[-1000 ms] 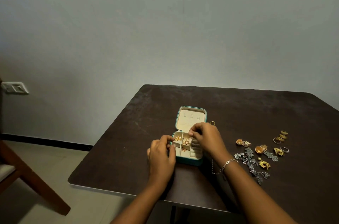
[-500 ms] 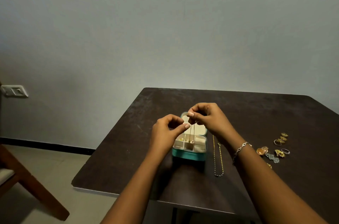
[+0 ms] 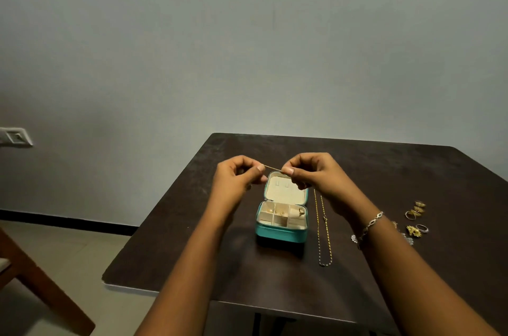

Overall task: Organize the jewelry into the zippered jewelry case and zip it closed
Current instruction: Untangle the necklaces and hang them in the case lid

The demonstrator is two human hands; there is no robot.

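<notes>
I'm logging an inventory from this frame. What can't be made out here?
Head view:
1. The thin gold chain between left hand and right hand: only a short stretch shows; the hands cover the rest.
2. The gold pieces in the teal jewelry case: too small to identify.
3. The silver pieces beside the right wrist: mostly hidden by the forearm.

**Case open, jewelry partly stowed**

Teal zippered case (image 3: 280, 235) was noted open on the tabletop (image 3: 192, 239), its cream-lined lid tilted back. Small gold pieces (image 3: 275, 211) were seen in its rear compartments. A fine gold chain (image 3: 273, 168) was held taut above the lid, pinched between left hand (image 3: 236, 179) and right hand (image 3: 313, 173). A long gold necklace (image 3: 321, 228) was laid straight just right of the case. Rings (image 3: 416, 209) were scattered well apart, farther right.
</notes>
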